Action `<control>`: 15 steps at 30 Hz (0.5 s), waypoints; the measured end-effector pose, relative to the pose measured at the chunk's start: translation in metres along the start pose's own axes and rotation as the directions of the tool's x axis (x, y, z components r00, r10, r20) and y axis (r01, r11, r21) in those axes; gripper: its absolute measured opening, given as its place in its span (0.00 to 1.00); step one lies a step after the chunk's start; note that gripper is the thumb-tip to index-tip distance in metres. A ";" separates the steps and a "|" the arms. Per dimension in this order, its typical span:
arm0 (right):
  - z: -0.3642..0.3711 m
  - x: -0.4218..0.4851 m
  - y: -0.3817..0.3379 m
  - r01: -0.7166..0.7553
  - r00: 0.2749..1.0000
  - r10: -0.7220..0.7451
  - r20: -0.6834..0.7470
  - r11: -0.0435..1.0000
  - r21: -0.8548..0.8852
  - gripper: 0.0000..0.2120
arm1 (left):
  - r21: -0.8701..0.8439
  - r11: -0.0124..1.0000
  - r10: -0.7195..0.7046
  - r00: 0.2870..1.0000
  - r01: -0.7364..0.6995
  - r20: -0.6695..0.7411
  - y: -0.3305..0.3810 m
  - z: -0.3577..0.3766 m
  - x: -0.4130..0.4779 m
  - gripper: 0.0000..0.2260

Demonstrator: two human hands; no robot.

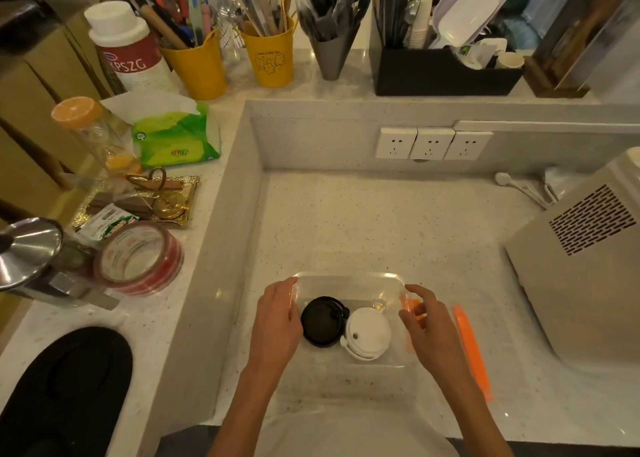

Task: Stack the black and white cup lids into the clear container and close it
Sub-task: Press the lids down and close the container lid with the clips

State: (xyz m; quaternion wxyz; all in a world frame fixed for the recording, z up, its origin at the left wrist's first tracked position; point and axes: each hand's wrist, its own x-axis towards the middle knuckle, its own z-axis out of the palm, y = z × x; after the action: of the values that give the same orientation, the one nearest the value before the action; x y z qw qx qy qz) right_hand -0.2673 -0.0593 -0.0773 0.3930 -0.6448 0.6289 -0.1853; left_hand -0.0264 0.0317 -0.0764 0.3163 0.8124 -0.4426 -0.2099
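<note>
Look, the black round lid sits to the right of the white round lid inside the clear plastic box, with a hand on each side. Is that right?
Not quite. The head view shows the black round lid to the left of the white round lid inside the clear plastic box, with the left hand and right hand on each side.

Most free room is the bare speckled countertop [381,221] between the clear container [349,278] and the back wall with its sockets [433,143]. On the left a raised ledge [221,248] walls the recess, a tape roll [138,259] near its edge. On the right a beige appliance [581,283] bulks in, and an orange plastic strip [472,352] lies in the lane between it and the container. A white spoon [519,188] occupies the far right corner. The left hand [277,318] and right hand [429,321] flank the container's sides; its far side and the space above are unblocked
</note>
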 end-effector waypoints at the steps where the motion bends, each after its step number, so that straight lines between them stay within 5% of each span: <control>1: -0.004 0.000 0.002 -0.006 1.000 0.006 0.013 0.999 0.049 0.18 | 0.048 0.999 0.010 0.999 -0.007 -0.051 0.006 -0.001 0.003 0.17; 4: -0.022 -0.006 0.017 -0.066 0.993 0.084 -0.087 0.980 0.186 0.08 | 0.083 0.993 0.098 0.988 -0.088 -0.123 0.046 0.004 0.018 0.17; 8: -0.049 -0.020 0.063 -0.303 0.951 0.299 -0.075 0.952 -0.044 0.11 | 0.028 0.952 0.299 0.943 -0.306 0.146 0.118 0.051 0.049 0.18; 11: -0.065 -0.040 0.094 -0.524 0.850 0.526 -0.036 0.835 -0.168 0.18 | 0.100 0.876 0.377 0.800 -0.471 0.466 0.166 0.113 0.066 0.18; 15: -0.066 -0.071 0.124 -0.677 0.734 0.675 -0.075 0.736 0.006 0.28 | 0.222 0.790 0.163 0.544 -0.572 0.823 0.194 0.189 0.078 0.22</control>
State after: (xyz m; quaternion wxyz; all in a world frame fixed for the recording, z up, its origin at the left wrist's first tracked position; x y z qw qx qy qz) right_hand -0.4085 0.0026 -0.1099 0.4034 -0.3695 0.8359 -0.0461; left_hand -0.2171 -0.1765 -0.0797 -0.0707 0.5772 -0.7355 -0.3476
